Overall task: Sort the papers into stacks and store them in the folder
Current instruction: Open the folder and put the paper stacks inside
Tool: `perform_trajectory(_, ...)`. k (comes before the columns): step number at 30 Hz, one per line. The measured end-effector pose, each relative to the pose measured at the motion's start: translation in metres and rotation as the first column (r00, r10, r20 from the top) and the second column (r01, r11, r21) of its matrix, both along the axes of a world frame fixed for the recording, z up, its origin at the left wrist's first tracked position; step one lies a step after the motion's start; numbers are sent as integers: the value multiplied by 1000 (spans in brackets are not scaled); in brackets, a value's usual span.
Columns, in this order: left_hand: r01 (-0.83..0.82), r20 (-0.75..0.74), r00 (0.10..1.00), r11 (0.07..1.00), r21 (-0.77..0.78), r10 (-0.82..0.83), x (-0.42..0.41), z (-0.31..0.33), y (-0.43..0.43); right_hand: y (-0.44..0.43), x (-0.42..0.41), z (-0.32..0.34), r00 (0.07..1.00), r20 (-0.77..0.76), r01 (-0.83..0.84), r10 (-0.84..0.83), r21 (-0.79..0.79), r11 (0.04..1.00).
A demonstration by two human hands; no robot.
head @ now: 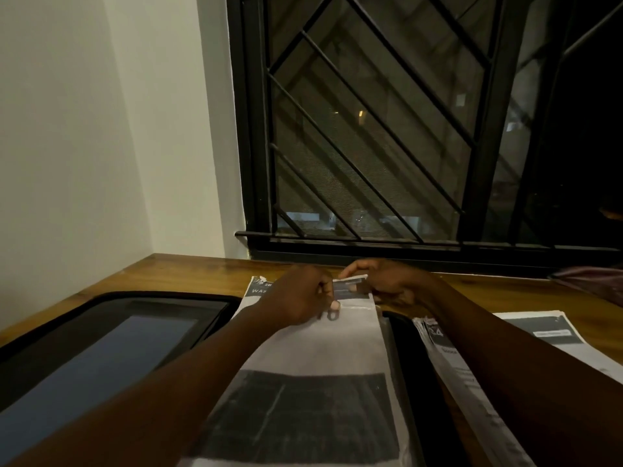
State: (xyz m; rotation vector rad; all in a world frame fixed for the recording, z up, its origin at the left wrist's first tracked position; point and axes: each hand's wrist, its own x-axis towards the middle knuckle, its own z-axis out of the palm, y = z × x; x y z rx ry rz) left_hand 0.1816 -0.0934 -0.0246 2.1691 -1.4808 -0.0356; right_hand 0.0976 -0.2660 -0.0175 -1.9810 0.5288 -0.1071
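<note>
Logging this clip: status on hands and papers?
Left hand, right hand both pinching far edge of centre printed paper stack. Black open folder beside it. Nothing obstructing.

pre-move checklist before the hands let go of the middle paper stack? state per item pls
1. Left hand on the far edge of the middle stack: ok, fingers curled on it.
2. Right hand on the same edge: ok, pinching a lifted corner.
3. Middle stack squared: not ok, a sheet sticks out at the far left corner.
4. Open folder ready to receive: ok, left panel bare.
5. Stacks kept apart: ok, the right stack lies separate on the table.
6. All papers sorted: cannot tell, the near part of the table is out of view.
</note>
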Motion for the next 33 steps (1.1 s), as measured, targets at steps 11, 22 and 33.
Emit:
perform_trajectory(11, -54, 16, 998, 996, -75, 55, -2, -7, 0, 11, 4, -2, 999, -11, -48, 47, -254, 966)
perform_trajectory(22, -137, 129, 982, 990, -40, 141, -9, -7, 2, 25, -13, 1, 989, -36, -145, 141, -204, 968)
perform_trajectory(33, -177, 104, 977, 979, -97, 186, -18, -9, 4, 38, -29, 6, 995, 27, -90, 92, -37, 995)
